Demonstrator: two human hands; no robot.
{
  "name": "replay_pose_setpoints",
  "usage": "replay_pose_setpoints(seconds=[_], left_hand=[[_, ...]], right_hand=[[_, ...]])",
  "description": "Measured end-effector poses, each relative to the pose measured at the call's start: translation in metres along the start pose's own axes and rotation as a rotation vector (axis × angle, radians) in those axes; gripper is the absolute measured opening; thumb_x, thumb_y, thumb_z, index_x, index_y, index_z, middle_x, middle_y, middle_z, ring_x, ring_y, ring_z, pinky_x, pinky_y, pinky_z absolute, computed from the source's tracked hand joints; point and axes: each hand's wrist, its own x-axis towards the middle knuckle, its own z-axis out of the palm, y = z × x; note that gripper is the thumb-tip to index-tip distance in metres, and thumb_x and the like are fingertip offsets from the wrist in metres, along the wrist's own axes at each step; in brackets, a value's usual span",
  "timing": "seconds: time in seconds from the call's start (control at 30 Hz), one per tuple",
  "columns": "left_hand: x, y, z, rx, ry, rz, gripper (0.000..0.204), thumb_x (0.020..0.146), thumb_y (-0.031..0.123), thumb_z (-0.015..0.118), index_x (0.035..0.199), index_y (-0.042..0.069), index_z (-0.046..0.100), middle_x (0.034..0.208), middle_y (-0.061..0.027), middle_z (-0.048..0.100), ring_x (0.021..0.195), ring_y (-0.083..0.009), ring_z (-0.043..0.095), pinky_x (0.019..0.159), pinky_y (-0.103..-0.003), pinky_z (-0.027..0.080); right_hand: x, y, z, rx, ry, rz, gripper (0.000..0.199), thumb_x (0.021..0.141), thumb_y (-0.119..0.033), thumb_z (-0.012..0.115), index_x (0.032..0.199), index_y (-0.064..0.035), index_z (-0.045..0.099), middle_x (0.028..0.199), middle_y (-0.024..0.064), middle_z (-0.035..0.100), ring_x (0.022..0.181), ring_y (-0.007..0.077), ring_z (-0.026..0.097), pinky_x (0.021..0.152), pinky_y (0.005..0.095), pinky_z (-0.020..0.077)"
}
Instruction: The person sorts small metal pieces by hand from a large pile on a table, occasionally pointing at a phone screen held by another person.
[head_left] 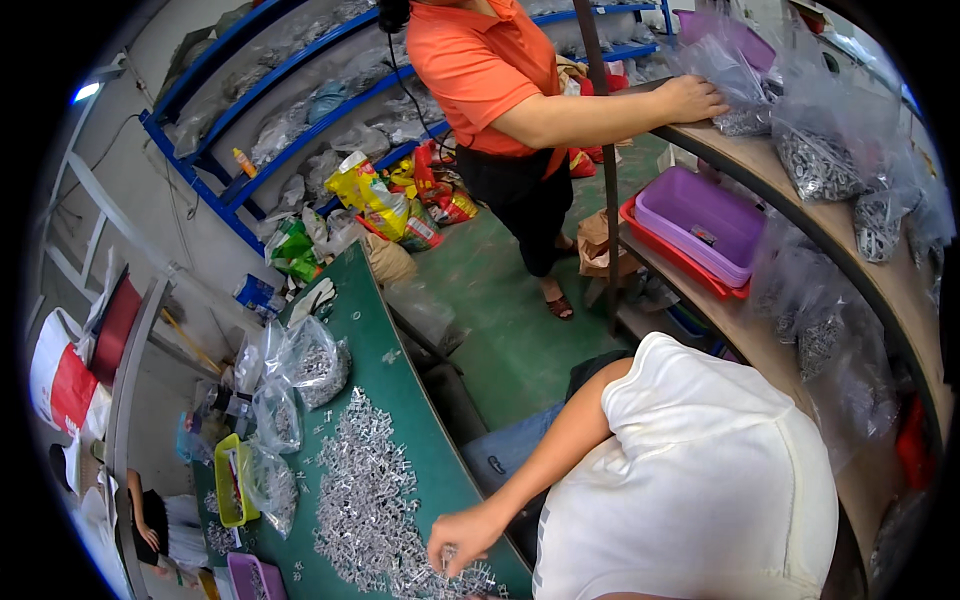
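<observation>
My right hand (468,537) reaches from the white sleeve (690,450) to the near end of a green table (378,312). Its fingers are curled in a pinch around a small silvery metal part (449,551), by the edge of a long heap of similar metal parts (365,490). The fingertips partly hide the piece. My left hand does not show. Beside the heap lie clear plastic bags of metal parts, one large bag (318,366) at the far side and another bag (270,487) closer by.
A yellow-green basket (231,482) and a purple bin (255,578) stand along the table's left side. A person in an orange shirt (480,75) rests a hand at a curved shelf (685,128) holding bagged parts. Purple tubs (700,225) sit below. Blue racks (300,55) line the wall.
</observation>
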Motion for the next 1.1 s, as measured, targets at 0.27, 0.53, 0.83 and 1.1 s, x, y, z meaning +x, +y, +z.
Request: replay_pose_setpoints(seconds=[0.27,0.53,0.83,1.1], left_hand=[[0.000,-0.013,-0.014,-0.638,0.068,-0.479,0.023,0.079,0.014,0.056,0.101,0.006,0.056,0.077,-0.0076,0.047,0.067,-0.0184,0.044,0.061,-0.028,0.039],[-0.005,-0.012,-0.002,-0.511,0.040,-0.438,0.021,0.080,0.012,0.056,0.099,0.005,0.055,0.076,-0.0077,0.049,0.063,-0.0167,0.043,0.058,-0.027,0.037],[0.001,-0.015,-0.016,-0.393,0.041,-0.411,0.019,0.080,0.011,0.055,0.098,0.004,0.054,0.075,-0.0078,0.051,0.059,-0.0145,0.043,0.053,-0.025,0.036],[-0.001,-0.019,-0.015,-0.347,0.010,-0.420,0.017,0.081,0.010,0.054,0.096,0.003,0.053,0.074,-0.0079,0.052,0.054,-0.0125,0.042,0.049,-0.024,0.034]], right_hand=[[0.034,-0.091,0.052,0.346,-0.544,-0.369,0.016,0.077,-0.014,0.057,0.083,0.0008,0.060,0.060,0.0059,0.057,0.047,0.0143,0.056,0.035,0.0251,0.0395],[0.075,-0.079,0.096,0.139,-0.629,-0.630,0.016,0.076,-0.014,0.058,0.082,0.0006,0.060,0.060,0.0062,0.057,0.047,0.0149,0.056,0.037,0.0260,0.0402],[0.090,-0.076,0.136,0.115,-0.671,-0.749,0.015,0.075,-0.014,0.058,0.081,0.0004,0.061,0.061,0.0065,0.058,0.048,0.0156,0.056,0.039,0.0269,0.0410],[0.095,-0.074,0.155,0.100,-0.700,-0.770,0.015,0.075,-0.013,0.058,0.080,0.0002,0.061,0.062,0.0068,0.059,0.049,0.0163,0.056,0.040,0.0277,0.0417]])
